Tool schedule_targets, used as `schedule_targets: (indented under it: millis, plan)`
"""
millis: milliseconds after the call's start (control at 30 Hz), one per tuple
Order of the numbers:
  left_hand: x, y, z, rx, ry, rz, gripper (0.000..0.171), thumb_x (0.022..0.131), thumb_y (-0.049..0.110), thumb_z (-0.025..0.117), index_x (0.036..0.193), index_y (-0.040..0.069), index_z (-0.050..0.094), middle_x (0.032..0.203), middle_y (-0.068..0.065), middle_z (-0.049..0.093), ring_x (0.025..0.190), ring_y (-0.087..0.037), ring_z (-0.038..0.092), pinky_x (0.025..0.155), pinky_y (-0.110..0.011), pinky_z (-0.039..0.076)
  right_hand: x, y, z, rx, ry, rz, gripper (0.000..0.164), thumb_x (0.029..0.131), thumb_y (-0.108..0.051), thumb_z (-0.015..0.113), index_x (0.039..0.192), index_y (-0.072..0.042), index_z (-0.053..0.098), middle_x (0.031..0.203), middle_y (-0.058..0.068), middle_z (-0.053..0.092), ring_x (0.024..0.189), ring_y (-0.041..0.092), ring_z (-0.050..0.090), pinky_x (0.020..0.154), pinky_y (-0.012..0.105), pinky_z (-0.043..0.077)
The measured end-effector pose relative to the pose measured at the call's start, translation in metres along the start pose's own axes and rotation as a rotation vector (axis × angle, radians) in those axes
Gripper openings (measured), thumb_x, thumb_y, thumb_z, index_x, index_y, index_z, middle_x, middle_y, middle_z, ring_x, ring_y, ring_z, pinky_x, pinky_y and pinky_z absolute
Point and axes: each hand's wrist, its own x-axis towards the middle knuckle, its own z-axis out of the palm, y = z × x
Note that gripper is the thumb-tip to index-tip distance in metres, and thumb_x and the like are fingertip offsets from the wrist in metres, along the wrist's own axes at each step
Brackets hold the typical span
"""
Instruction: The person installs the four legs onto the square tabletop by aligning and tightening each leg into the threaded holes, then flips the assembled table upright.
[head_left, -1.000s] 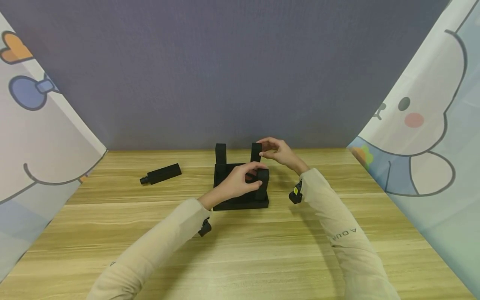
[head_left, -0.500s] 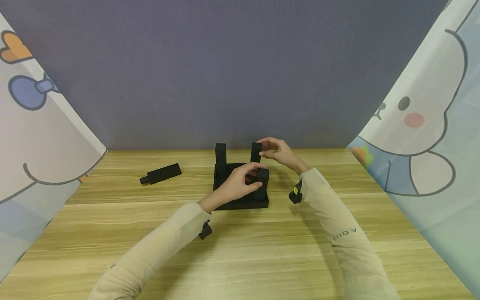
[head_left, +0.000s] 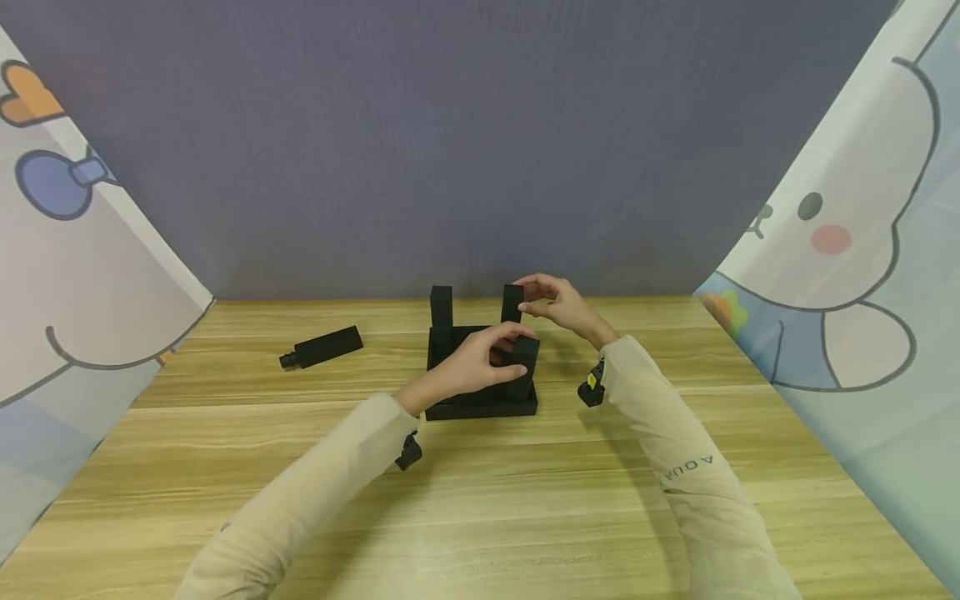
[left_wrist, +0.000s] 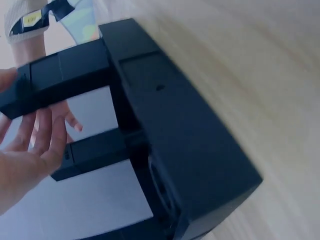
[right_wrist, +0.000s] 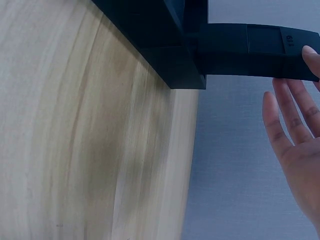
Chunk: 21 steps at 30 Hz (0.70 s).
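A black rectangular base (head_left: 480, 410) stands on the table with square black posts upright at several corners. My left hand (head_left: 476, 364) grips the front right post (head_left: 527, 371) near its top, thumb and fingers on opposite sides. That same post (left_wrist: 65, 77) shows in the left wrist view, joined to the base's corner. Behind it, my right hand (head_left: 557, 307) pinches the upper end of the back right post (head_left: 512, 306). In the right wrist view its thumb presses one face of this post (right_wrist: 225, 50), fingertips at the opposite face. The back left post (head_left: 442, 308) is untouched.
A loose black post (head_left: 327, 347) with a narrower stepped end lies on the wooden table (head_left: 480, 508), left of the base. A grey panel (head_left: 480, 150) rises behind the table. Cartoon-printed cloths (head_left: 825, 325) flank both sides.
The front right post leans slightly further right at its top, and my left hand has shifted a little with it. The right hand and the loose post stay in place.
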Motion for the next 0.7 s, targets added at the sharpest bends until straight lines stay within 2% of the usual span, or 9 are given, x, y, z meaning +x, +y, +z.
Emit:
schedule_targets:
  millis: [200, 367, 500, 700]
  plan:
    - [-0.004, 0.002, 0.015, 0.041, 0.16, -0.005, 0.051, 0.084, 0.026, 0.067, 0.129, 0.019, 0.046, 0.126, -0.006, 0.052, 0.106, -0.019, 0.055, 0.086, -0.034, 0.049, -0.001, -0.005, 0.0, -0.002, -0.001, 0.005, 0.04, 0.087, -0.012, 0.062, 0.125, -0.011, 0.053, 0.11, 0.014, 0.059, 0.101, 0.027, 0.058, 0.088, 0.043, 0.046]
    - [-0.005, 0.002, 0.026, 0.058, 0.259, 0.011, 0.05, 0.083, 0.026, 0.069, 0.128, 0.017, 0.048, 0.123, -0.002, 0.054, 0.105, -0.017, 0.054, 0.085, -0.032, 0.048, -0.006, -0.023, 0.001, 0.027, -0.012, 0.007, 0.04, 0.087, -0.005, 0.061, 0.125, -0.002, 0.051, 0.111, 0.022, 0.058, 0.103, 0.036, 0.055, 0.089, 0.048, 0.045]
    - [-0.005, 0.003, 0.03, 0.063, 0.294, 0.009, 0.05, 0.082, 0.026, 0.069, 0.126, 0.017, 0.049, 0.12, -0.002, 0.055, 0.105, -0.016, 0.054, 0.085, -0.032, 0.048, -0.007, -0.029, 0.001, 0.031, -0.018, 0.009, 0.04, 0.087, -0.005, 0.06, 0.126, 0.001, 0.05, 0.111, 0.024, 0.057, 0.103, 0.038, 0.055, 0.088, 0.048, 0.045]
    - [-0.005, 0.004, 0.029, 0.075, 0.285, 0.009, 0.049, 0.082, 0.025, 0.069, 0.126, 0.016, 0.049, 0.12, -0.003, 0.055, 0.104, -0.017, 0.054, 0.084, -0.032, 0.048, -0.002, -0.009, 0.001, 0.016, -0.007, 0.005, 0.04, 0.087, -0.011, 0.062, 0.125, -0.007, 0.052, 0.111, 0.017, 0.06, 0.101, 0.03, 0.058, 0.086, 0.043, 0.047]
